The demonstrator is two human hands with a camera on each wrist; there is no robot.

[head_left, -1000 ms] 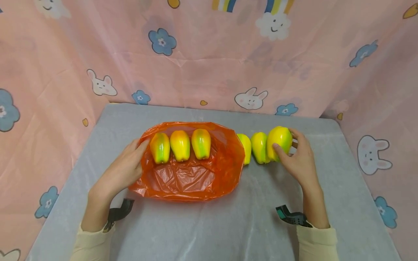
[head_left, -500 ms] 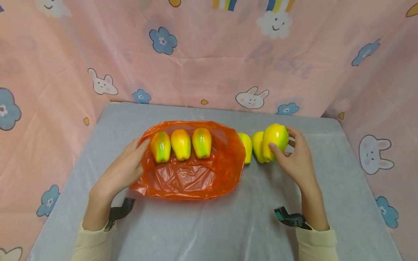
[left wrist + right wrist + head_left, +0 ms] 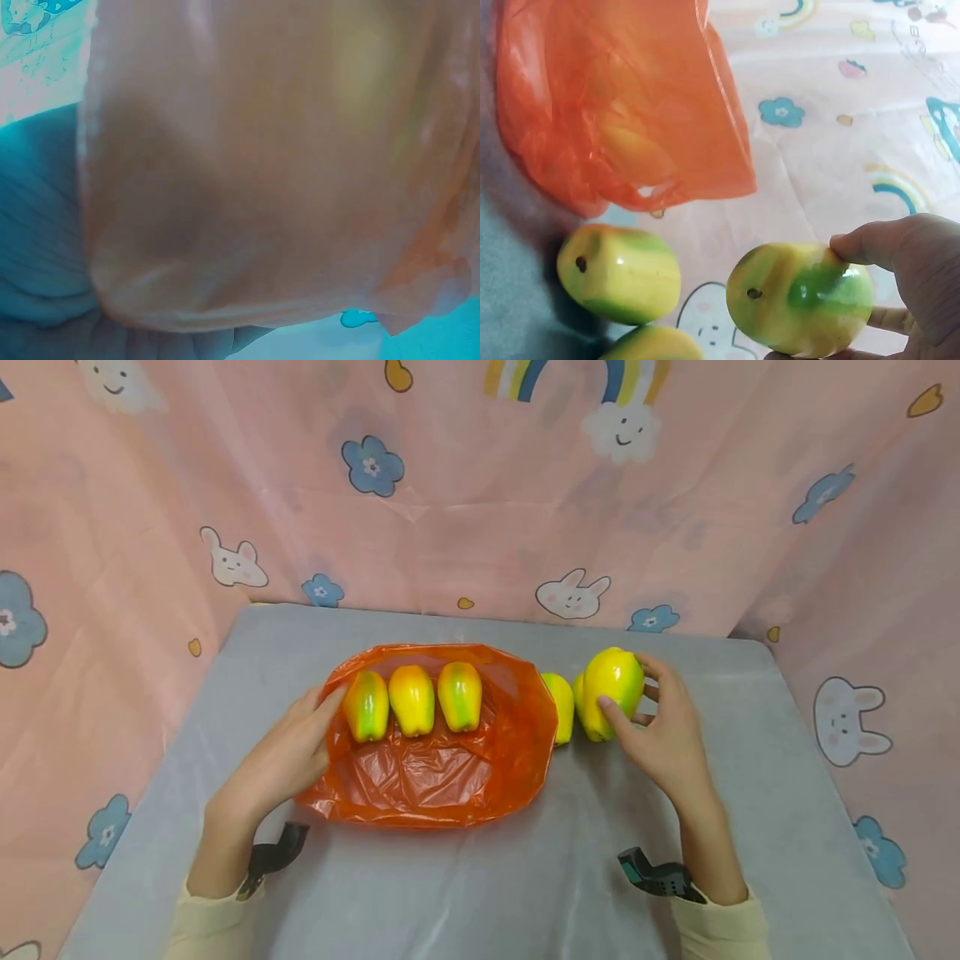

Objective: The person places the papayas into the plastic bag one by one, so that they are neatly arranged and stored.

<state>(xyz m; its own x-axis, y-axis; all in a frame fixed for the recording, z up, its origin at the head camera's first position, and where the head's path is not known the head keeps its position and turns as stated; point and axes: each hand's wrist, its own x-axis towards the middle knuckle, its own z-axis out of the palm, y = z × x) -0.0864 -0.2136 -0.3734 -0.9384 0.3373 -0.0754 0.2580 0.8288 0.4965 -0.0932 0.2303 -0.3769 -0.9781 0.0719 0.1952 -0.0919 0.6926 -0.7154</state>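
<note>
My left hand (image 3: 288,756) grips the left rim of an orange plastic bag (image 3: 423,781), which stands with its mouth open on the table. Three yellow-green papayas (image 3: 412,700) show side by side within the bag's mouth. To the right, my right hand (image 3: 663,735) holds another glossy papaya (image 3: 617,681) between thumb and fingers, raised above the table. Partly hidden behind it is a second papaya (image 3: 587,718). A further papaya (image 3: 562,708) lies against the bag's right side, partly covered by it. In the left wrist view the bag (image 3: 247,187) hides most of the hand.
A grey cloth-covered table (image 3: 487,893) bears everything. Behind and at both sides hangs a pink curtain (image 3: 465,518) printed with rabbits, flowers and clouds. Dark wrist-worn camera mounts (image 3: 660,877) jut inward from both forearms.
My right hand has lifted the papaya and carried it left toward the bag, passing in front of the papaya beside it. The left hand stays on the bag's rim.
</note>
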